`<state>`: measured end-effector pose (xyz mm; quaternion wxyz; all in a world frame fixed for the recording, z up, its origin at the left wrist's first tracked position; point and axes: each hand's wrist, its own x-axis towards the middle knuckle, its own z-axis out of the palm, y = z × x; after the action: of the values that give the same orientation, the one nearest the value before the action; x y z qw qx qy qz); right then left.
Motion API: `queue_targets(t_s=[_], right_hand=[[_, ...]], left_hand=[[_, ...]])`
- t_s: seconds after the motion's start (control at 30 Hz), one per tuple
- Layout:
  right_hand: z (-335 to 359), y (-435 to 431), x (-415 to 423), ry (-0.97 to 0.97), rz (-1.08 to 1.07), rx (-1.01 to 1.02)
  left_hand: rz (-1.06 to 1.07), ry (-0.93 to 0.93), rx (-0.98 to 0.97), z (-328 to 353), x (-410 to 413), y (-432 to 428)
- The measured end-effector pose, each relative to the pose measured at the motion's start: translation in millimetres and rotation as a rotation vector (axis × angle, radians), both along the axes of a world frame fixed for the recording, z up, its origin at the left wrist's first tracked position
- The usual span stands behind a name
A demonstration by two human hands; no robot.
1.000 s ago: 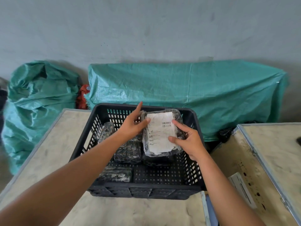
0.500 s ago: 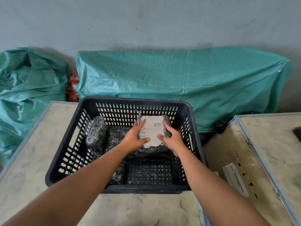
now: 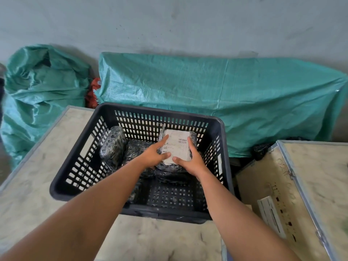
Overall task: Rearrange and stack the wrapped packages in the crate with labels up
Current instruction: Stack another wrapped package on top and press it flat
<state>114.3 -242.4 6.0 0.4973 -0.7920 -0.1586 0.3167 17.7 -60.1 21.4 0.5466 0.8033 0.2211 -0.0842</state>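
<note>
A grey wall (image 3: pixel 169 21) closes the background; against its foot lie a long green tarpaulin (image 3: pixel 216 95) and, to the left, a crumpled green sack (image 3: pixel 41 91), with a red scrap (image 3: pixel 92 93) between them. In the foreground a pale, scuffed table (image 3: pixel 28 185) with a metal edge carries a black slotted crate (image 3: pixel 131 117); to the right stands a wooden case (image 3: pixel 310 185) with metal trim and a white sticker (image 3: pixel 269 215) on its side face.

Inside the crate lie several wrapped packages in dark mottled film. One dark package (image 3: pixel 113 146) stands on edge, leaning against the left wall; another (image 3: pixel 137 149) lies flat behind it toward the middle, partly hidden by the left forearm. At the right rear, the labelled package (image 3: pixel 177 144) sits on top of further dark packages (image 3: pixel 169 174), its white label (image 3: pixel 178 146) facing up with a barcode near the far edge.

Both hands rest on this top package — the left hand (image 3: pixel 154 155) from its left side, fingers spread over the label's edge, and the right hand (image 3: pixel 192 159) from its right side, thumb on the label's near corner. Each grip is a flat, pressing hold on the labelled package, not a closed fist. The crate floor nearest the person is bare.
</note>
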Motion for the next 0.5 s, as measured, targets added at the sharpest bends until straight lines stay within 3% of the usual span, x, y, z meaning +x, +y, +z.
queue_targets(t_s=[0.13,0.2,0.27,0.37,0.5], right_hand=[[7,1,-6,-0.106,-0.018,-0.143],[16,5,-13,-0.289,-0.005,-0.333],[31,13,-22,-0.497,0.016,-0.401],[51,39,-43,-0.703,0.059,-0.262],[54,111,-81,-0.605,0.211,-0.028]], left_hand=[[-0.035,-0.036,0.045,2,-4,6],[-0.039,-0.068,0.084,9,-9,15],[-0.025,-0.100,0.113,23,-19,27],[-0.046,-0.130,0.196,49,-44,53],[0.041,-0.259,0.308,72,-97,111]])
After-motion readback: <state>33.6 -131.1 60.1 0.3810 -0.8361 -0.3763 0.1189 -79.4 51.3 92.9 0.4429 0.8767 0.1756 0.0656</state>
